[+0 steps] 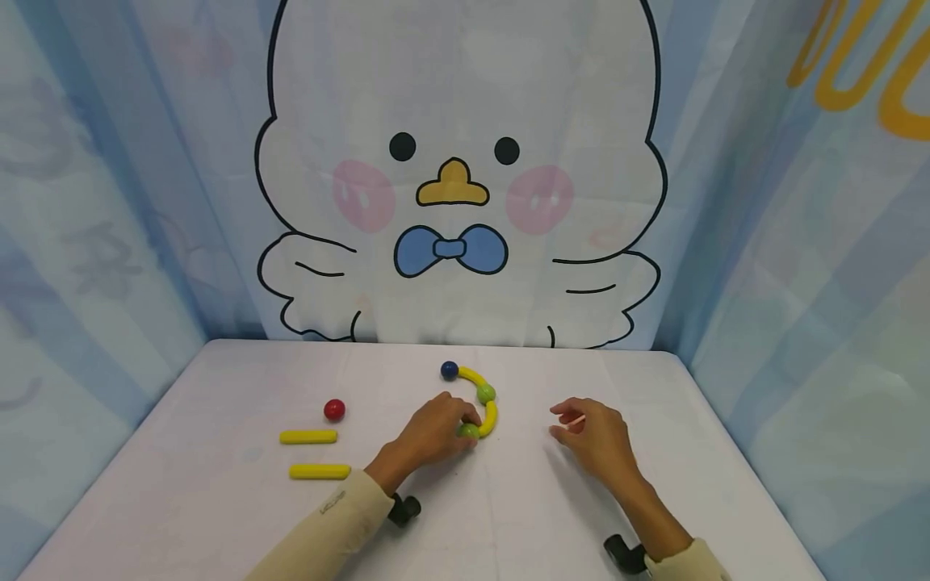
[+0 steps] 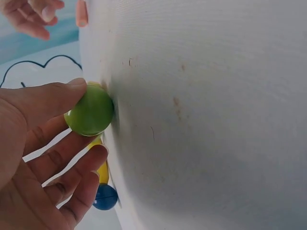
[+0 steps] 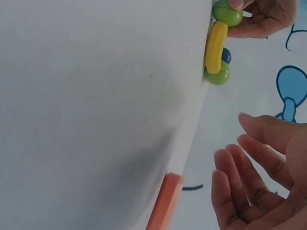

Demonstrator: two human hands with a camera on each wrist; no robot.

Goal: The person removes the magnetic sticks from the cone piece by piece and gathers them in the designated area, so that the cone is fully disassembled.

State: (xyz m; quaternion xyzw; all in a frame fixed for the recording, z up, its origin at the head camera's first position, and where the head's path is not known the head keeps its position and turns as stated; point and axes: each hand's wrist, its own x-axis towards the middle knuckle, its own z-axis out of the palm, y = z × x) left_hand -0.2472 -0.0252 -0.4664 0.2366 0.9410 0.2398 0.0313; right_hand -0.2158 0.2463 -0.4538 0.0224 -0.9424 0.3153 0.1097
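Note:
My left hand (image 1: 436,429) pinches a green ball (image 2: 91,110) between thumb and fingers at the near end of a curved chain. From that ball runs a curved yellow piece (image 3: 216,47), followed by another green ball (image 1: 486,394), a second curved yellow piece (image 1: 472,376) and a dark blue ball (image 1: 450,370) at the far end. To the right, my right hand (image 1: 599,442) hovers above the table with fingers loosely bent and nothing in them. An orange stick (image 3: 165,203) lies on the table near it, mostly hidden behind that hand in the head view.
On the left of the white table (image 1: 182,484) lie a red ball (image 1: 334,410), a straight yellow stick (image 1: 308,436) and another yellow stick (image 1: 320,471) nearer me. A printed curtain (image 1: 450,307) hangs behind the table's far edge, with more cloth at both sides.

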